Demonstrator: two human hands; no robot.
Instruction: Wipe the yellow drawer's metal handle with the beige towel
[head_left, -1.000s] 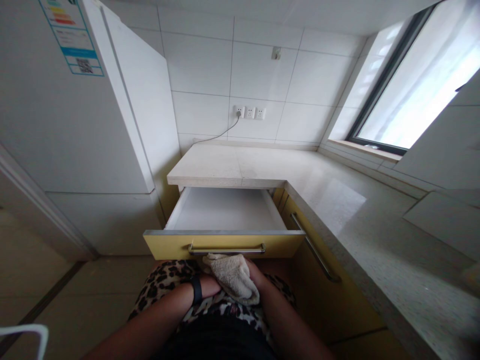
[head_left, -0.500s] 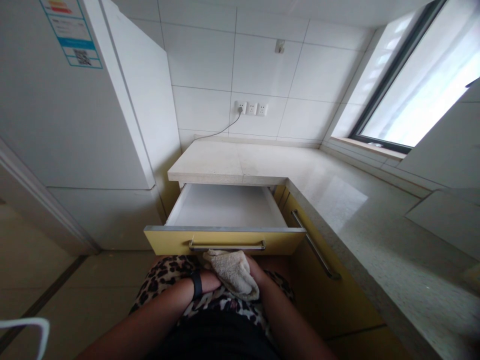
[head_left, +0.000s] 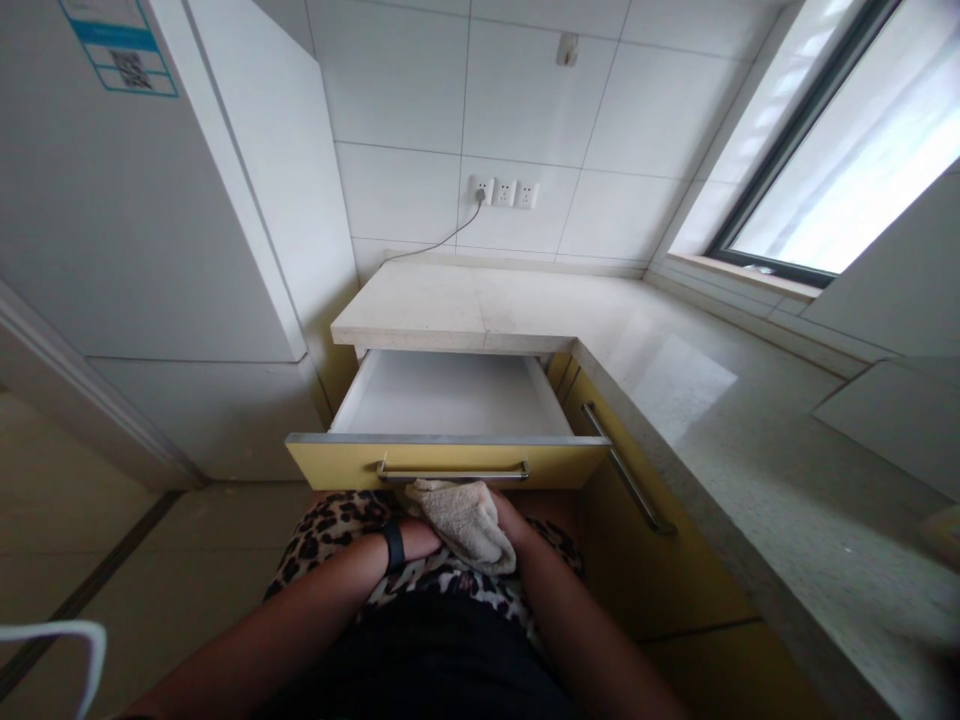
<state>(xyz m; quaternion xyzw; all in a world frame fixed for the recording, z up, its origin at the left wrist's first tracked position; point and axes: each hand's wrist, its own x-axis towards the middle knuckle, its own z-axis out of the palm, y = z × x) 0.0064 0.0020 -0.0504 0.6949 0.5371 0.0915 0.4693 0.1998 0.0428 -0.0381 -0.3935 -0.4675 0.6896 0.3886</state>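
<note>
A beige terry cloth is bunched between my two hands, just in front of the open drawer and over my lap. My left hand, with a dark band at its wrist, reaches in from the left and grips the cloth's underside; its fingers are hidden by the fabric. From the other side my right hand is closed on the cloth, its fingers mostly covered too. Just beyond the cloth's top edge is the metal bar handle on the drawer's yellow front. The drawer's white inside shows no objects.
A pale countertop overhangs the drawer and turns along the right side. Below it is a yellow cabinet door with a long handle. A tall white fridge stands at left. One cord runs from the wall sockets.
The whole scene sits slightly higher as the camera view tilts down. My hands, the cloth and the drawer keep about the same places relative to each other.
</note>
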